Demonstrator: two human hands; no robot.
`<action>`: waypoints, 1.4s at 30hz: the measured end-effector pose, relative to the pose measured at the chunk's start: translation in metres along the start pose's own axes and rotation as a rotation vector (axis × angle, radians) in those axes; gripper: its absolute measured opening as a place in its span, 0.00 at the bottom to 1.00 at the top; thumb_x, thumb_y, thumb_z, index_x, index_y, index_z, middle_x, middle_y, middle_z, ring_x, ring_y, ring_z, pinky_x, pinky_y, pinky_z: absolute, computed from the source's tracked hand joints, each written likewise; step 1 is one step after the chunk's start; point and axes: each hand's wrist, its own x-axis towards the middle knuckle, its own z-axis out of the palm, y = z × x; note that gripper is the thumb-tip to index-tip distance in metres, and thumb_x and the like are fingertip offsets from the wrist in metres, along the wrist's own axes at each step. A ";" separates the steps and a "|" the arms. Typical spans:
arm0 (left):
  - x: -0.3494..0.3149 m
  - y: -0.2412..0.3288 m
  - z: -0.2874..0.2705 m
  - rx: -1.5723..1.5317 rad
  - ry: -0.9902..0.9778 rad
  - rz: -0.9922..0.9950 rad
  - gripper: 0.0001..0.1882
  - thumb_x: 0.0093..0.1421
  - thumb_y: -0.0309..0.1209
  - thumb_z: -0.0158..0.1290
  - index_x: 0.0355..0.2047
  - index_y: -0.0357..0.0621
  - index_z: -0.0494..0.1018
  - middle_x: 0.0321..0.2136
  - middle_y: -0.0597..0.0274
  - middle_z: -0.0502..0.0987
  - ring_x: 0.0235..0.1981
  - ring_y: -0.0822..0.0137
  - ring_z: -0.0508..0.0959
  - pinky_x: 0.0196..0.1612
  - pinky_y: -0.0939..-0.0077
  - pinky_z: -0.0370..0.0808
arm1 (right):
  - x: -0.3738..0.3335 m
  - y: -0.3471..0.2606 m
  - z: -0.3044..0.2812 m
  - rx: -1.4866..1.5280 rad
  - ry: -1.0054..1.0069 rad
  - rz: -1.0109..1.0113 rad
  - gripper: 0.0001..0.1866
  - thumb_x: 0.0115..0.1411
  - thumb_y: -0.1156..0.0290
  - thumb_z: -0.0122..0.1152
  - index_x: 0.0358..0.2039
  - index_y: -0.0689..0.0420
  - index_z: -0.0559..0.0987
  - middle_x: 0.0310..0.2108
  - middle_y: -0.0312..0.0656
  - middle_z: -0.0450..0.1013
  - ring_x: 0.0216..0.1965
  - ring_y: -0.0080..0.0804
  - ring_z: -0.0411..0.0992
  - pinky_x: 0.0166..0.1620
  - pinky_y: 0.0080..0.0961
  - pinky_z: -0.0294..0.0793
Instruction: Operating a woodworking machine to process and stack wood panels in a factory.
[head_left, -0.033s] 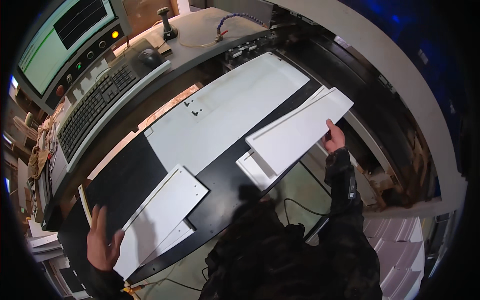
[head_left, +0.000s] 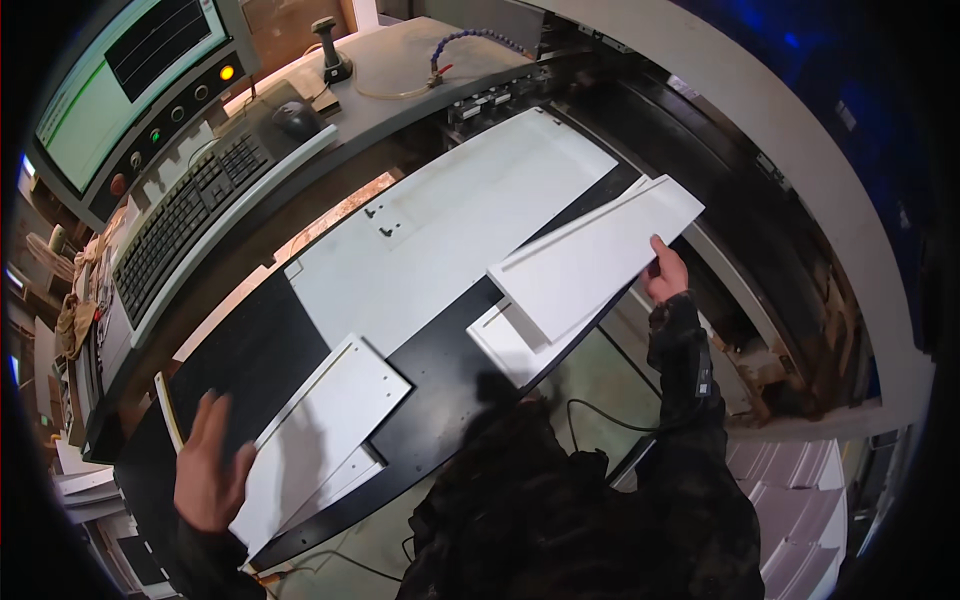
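Note:
My right hand [head_left: 665,272] grips the right-hand edge of a white board [head_left: 595,262] that has a groove along one side. That board lies slantwise over another white grooved board [head_left: 508,345], which is mostly covered. My left hand [head_left: 212,472] is raised with fingers stretched and holds nothing. Beside it, at the lower left, a white board with small holes [head_left: 330,415] rests across a second board [head_left: 350,474]. A large white panel [head_left: 430,235] with dark cut-outs lies flat behind both stacks on the black table [head_left: 425,400].
Along the far left stand a monitor [head_left: 80,130], a keyboard [head_left: 190,215] and a mouse [head_left: 297,118]. A handheld scanner [head_left: 330,55] and a blue jointed hose [head_left: 480,32] are at the back. A machine frame [head_left: 850,200] curves round the right side. Cables hang below the table.
The fingers of my left hand have shifted slightly to the right. My right hand keeps its grip on the board, and the whole view has moved a little.

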 end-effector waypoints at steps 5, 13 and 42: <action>0.241 0.114 0.154 -0.150 -0.404 0.334 0.26 0.65 0.27 0.56 0.64 0.41 0.73 0.51 0.38 0.80 0.48 0.32 0.83 0.51 0.44 0.82 | 0.095 -0.012 0.049 0.018 -0.145 0.061 0.12 0.76 0.66 0.67 0.51 0.59 0.78 0.47 0.45 0.80 0.46 0.38 0.83 0.46 0.38 0.90; 0.437 0.277 0.348 -0.024 -0.287 0.305 0.38 0.72 0.53 0.57 0.76 0.50 0.66 0.78 0.38 0.58 0.77 0.27 0.57 0.73 0.24 0.60 | 0.207 0.023 0.170 -0.037 -0.216 0.225 0.22 0.73 0.63 0.70 0.60 0.60 0.73 0.53 0.51 0.78 0.50 0.51 0.82 0.54 0.55 0.85; 0.560 0.352 0.402 0.145 0.112 0.124 0.24 0.76 0.49 0.55 0.67 0.56 0.76 0.72 0.52 0.65 0.60 0.45 0.72 0.53 0.38 0.72 | 0.335 0.076 0.304 -0.725 -0.332 0.264 0.21 0.75 0.71 0.58 0.23 0.64 0.69 0.17 0.49 0.70 0.13 0.31 0.62 0.15 0.33 0.52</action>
